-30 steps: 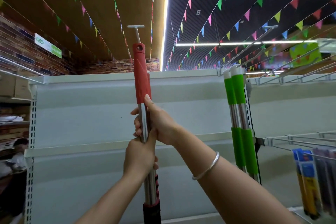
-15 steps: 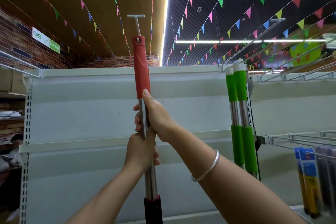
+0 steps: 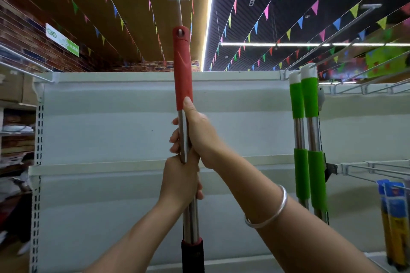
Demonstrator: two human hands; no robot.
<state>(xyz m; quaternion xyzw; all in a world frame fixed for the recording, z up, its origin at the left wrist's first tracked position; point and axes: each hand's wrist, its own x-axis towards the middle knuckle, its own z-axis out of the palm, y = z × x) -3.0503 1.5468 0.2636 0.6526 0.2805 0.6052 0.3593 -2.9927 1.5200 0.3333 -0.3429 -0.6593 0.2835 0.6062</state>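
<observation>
A long pole with a red top grip, a steel shaft and a black lower sleeve stands upright in front of me. My right hand grips the steel shaft just under the red grip, thumb pointing up along it. My left hand grips the shaft directly below the right. The hanging hole at the pole's red tip sits at the white T-ended display hook that sticks out from the top of the shelf; whether the hook passes through the hole I cannot tell.
A white shelf back panel fills the view behind the pole. Two green-gripped poles hang to the right. More wire hooks jut out at upper right, and yellow-blue packets hang lower right. Left shelves hold boxes.
Both hands have lifted the pole, so its red tip has risen from below the T-ended hook up to it. The view has tilted upward slightly.
</observation>
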